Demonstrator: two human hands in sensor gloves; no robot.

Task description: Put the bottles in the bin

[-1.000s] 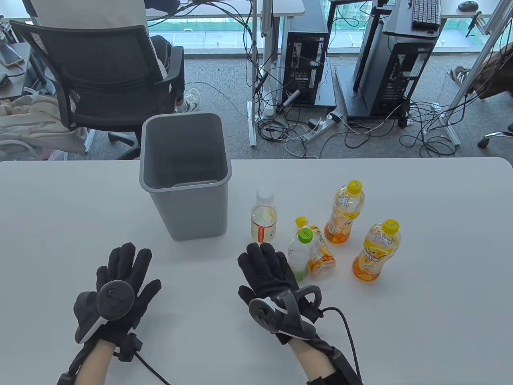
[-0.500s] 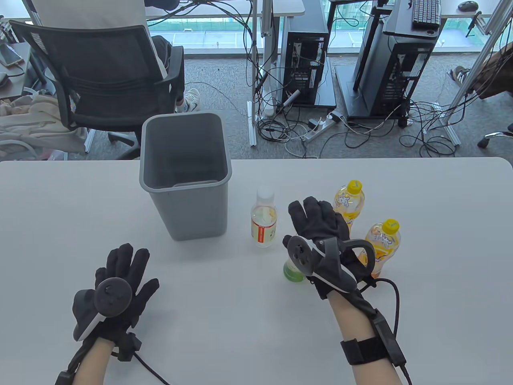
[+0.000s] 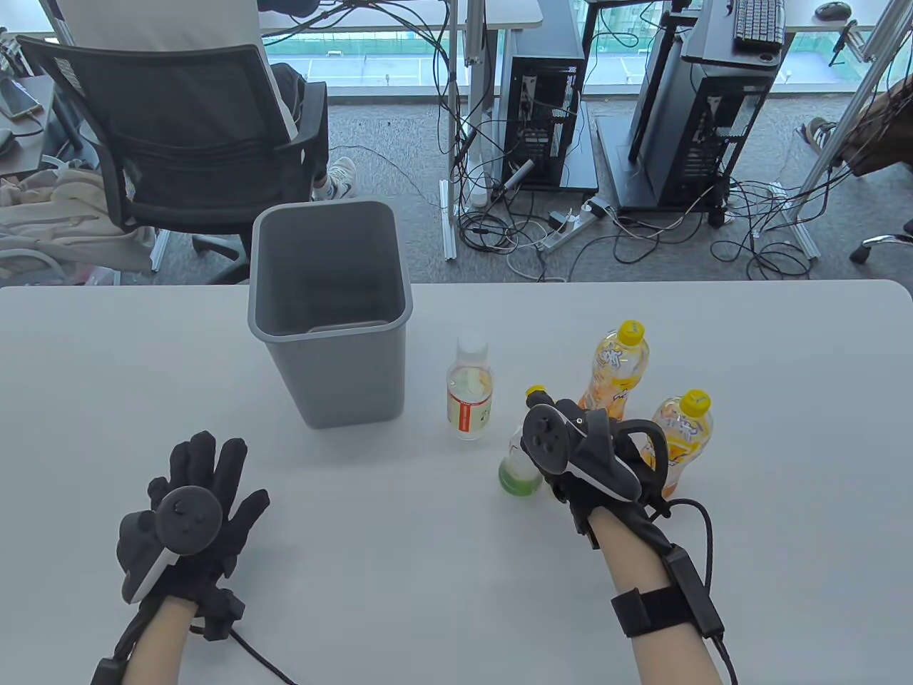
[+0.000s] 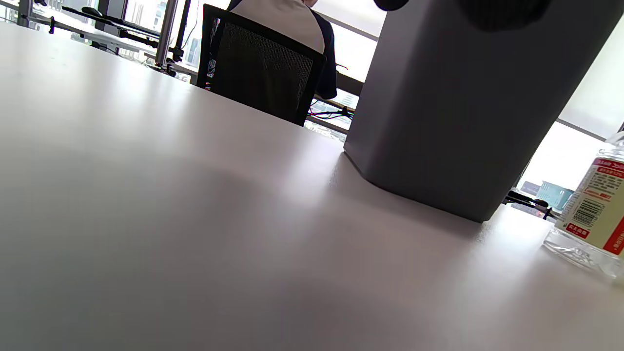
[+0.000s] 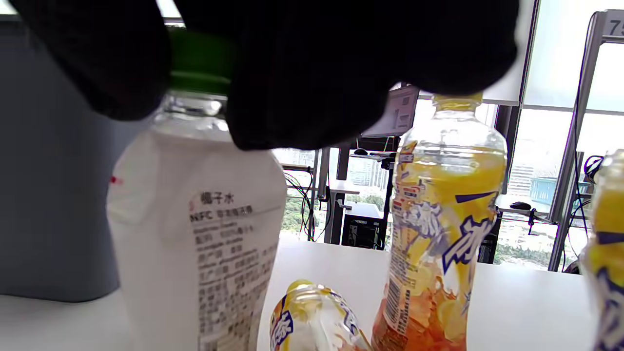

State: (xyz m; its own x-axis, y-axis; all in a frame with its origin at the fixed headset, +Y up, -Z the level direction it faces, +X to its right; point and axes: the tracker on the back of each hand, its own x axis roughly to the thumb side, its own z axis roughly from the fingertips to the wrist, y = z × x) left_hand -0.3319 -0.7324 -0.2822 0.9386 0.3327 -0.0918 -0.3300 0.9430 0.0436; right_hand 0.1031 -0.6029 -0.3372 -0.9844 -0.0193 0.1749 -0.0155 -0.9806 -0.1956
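Table view has my right hand (image 3: 570,446) moved off the desk (image 3: 399,556) and down onto the green-capped white-labelled plastic bottle (image 3: 519,472), fingers clamped round its cap, so the first pickup's basically on. Left hand (image 3: 187,515) rests flat, fingers spread, holding nothing. Grey plastic bin (image 3: 329,314) looks bottle-free so far.

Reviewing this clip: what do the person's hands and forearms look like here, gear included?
Both hands wear black fabric gloves. The left hand and right hand each carry a dark grey tracker with a round disc face and a white underside, strapped to the back. The forearms are bare skin, no sleeves. A black cable runs from each wrist. The right forearm also has a black strap holding a slim black box.
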